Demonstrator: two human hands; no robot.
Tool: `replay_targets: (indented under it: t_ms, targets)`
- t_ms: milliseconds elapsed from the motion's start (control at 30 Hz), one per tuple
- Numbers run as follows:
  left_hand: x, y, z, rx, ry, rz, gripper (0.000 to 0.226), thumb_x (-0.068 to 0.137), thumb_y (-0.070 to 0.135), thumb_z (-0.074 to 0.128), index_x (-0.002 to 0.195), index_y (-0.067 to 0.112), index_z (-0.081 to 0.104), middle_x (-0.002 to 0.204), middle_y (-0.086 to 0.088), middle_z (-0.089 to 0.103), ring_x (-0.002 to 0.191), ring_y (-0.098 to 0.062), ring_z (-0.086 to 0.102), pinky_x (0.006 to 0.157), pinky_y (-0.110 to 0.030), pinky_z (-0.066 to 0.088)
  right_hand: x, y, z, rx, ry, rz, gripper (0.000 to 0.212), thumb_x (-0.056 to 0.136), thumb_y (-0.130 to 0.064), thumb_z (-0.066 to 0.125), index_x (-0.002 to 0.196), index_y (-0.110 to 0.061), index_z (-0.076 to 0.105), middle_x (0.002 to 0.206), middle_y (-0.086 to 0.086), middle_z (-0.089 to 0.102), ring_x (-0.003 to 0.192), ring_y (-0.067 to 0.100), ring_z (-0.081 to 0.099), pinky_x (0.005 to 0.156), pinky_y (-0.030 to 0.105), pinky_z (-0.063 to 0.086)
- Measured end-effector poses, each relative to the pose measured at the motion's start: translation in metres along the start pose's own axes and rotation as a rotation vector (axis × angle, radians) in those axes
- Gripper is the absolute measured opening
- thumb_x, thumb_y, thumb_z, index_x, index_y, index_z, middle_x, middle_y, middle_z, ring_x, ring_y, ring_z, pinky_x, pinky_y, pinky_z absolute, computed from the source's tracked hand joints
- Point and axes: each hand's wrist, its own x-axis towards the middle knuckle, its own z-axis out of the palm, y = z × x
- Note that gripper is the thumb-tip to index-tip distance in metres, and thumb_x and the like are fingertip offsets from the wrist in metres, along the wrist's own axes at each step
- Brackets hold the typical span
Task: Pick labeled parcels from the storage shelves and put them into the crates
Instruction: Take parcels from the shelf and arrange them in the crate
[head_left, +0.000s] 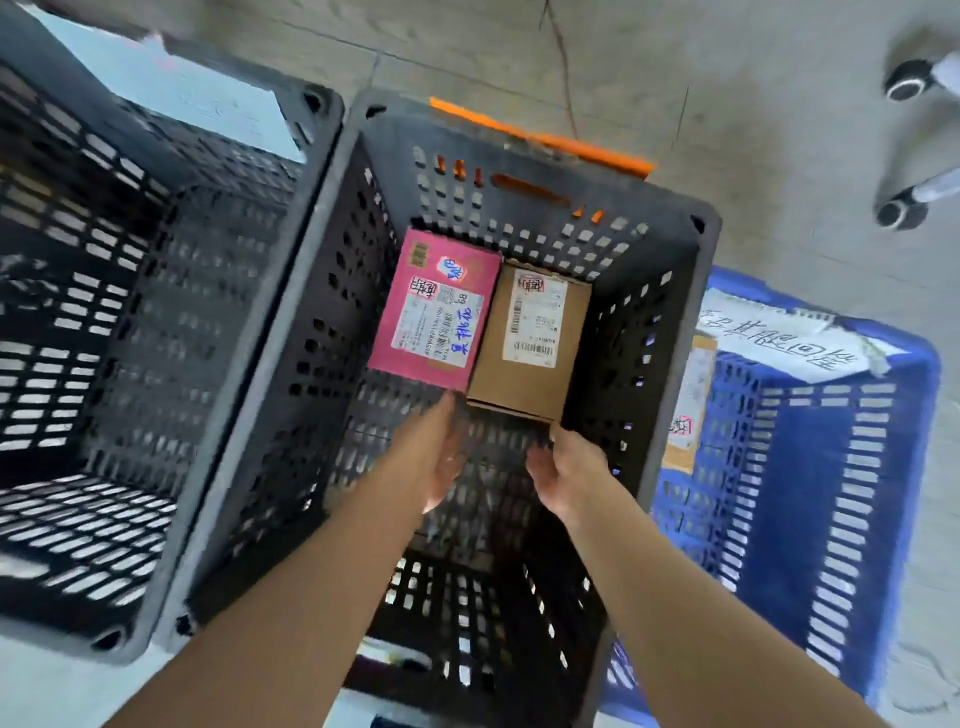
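Note:
Two labeled parcels lie side by side at the far end of the middle black crate (670, 332): a pink box (415, 343) on the left and a brown cardboard box (498, 384) on the right. Both my arms reach down into this crate. My left hand (441, 452) hovers just below the pink box's near corner with its fingers relaxed and holding nothing. A little to the right, my right hand (566, 467) sits just below the brown box's near edge, palm turned inward, also empty.
Another black crate (156, 338) stands to the left. To the right is a blue crate (810, 467) with a handwritten paper label and a brown parcel (691, 395) inside. Chair casters (904, 78) rest on the tiled floor at the upper right.

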Motion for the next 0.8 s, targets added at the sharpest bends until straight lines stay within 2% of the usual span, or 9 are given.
replay_targets:
  t_ms: [100,133,200,267,300,400,567,700,800]
  targets:
    - [-0.068,0.011,-0.03,0.03,0.02,0.013,0.019,0.096,0.027,0.047,0.103,0.013,0.058,0.092,-0.003,0.062,0.082,-0.013,0.057,0.075,-0.025,0.043,-0.078,-0.013,0.0,-0.1,-0.065,-0.017,0.037,0.096,-0.009,0.045,0.129,0.006,0.045,0.084,0.016,0.058,0.09,0.032,0.062,0.077,0.021,0.051]
    - [-0.093,0.018,-0.039,0.035,0.031,0.024,0.018,0.095,0.028,0.049,0.098,0.012,0.056,0.091,-0.002,0.06,0.082,-0.013,0.055,0.077,-0.026,0.044,-0.104,-0.019,0.005,-0.175,-0.094,-0.045,0.035,0.097,-0.011,0.044,0.128,0.005,0.047,0.09,0.015,0.061,0.087,0.029,0.062,0.073,0.02,0.051]
    - [-0.143,0.037,-0.061,0.021,0.044,0.068,0.015,0.096,0.026,0.049,0.099,0.011,0.051,0.093,-0.003,0.057,0.09,-0.016,0.054,0.089,-0.028,0.044,-0.156,-0.026,0.015,-0.34,-0.178,-0.124,0.033,0.097,-0.011,0.043,0.127,0.003,0.048,0.123,0.019,0.059,0.113,0.029,0.058,0.096,0.029,0.047]
    - [-0.198,0.055,-0.085,0.01,0.057,0.146,0.018,0.097,0.023,0.046,0.104,0.009,0.054,0.097,-0.005,0.058,0.099,-0.02,0.055,0.091,-0.027,0.044,-0.209,-0.03,0.03,-0.497,-0.257,-0.254,0.034,0.096,-0.011,0.047,0.126,0.004,0.049,0.131,0.02,0.054,0.119,0.029,0.055,0.1,0.037,0.044]
    - [-0.228,0.063,-0.097,-0.009,0.073,0.19,0.02,0.098,0.024,0.045,0.105,0.009,0.056,0.101,-0.007,0.058,0.1,-0.021,0.056,0.09,-0.025,0.045,-0.236,-0.031,0.038,-0.548,-0.292,-0.308,0.036,0.095,-0.013,0.049,0.127,0.002,0.049,0.13,0.017,0.056,0.114,0.026,0.058,0.098,0.035,0.045]
    - [-0.318,0.071,-0.14,0.055,0.159,0.327,0.025,0.089,0.035,0.041,0.07,0.02,0.047,0.072,0.001,0.045,0.065,-0.009,0.043,0.062,-0.015,0.037,-0.323,-0.023,0.065,-0.692,-0.387,-0.436,0.036,0.095,-0.02,0.05,0.128,-0.005,0.049,0.122,0.007,0.059,0.098,0.015,0.059,0.097,0.031,0.043]
    - [-0.46,0.053,-0.24,-0.105,0.367,0.49,0.019,0.086,0.03,0.051,0.068,0.024,0.048,0.084,-0.004,0.053,0.081,-0.021,0.049,0.078,-0.035,0.036,-0.477,0.035,0.107,-0.878,-0.693,-0.564,0.029,0.095,-0.021,0.048,0.121,-0.008,0.053,0.113,0.007,0.06,0.101,0.018,0.059,0.09,0.03,0.038]
    - [-0.575,0.028,-0.335,-0.142,0.553,0.67,0.028,0.096,0.016,0.044,0.072,0.03,0.045,0.084,0.006,0.051,0.096,-0.021,0.047,0.092,-0.038,0.041,-0.6,0.126,0.123,-1.023,-0.933,-0.603,0.008,0.094,-0.018,0.05,0.091,-0.015,0.057,0.102,0.008,0.063,0.099,0.02,0.062,0.094,0.036,0.044]
    - [-0.652,-0.011,-0.412,-0.165,0.701,0.818,0.026,0.096,0.015,0.046,0.073,0.028,0.049,0.079,0.006,0.051,0.081,-0.016,0.052,0.08,-0.02,0.048,-0.687,0.207,0.129,-1.065,-1.089,-0.686,0.009,0.091,-0.02,0.055,0.083,-0.022,0.058,0.099,0.007,0.066,0.101,0.021,0.064,0.098,0.04,0.044]
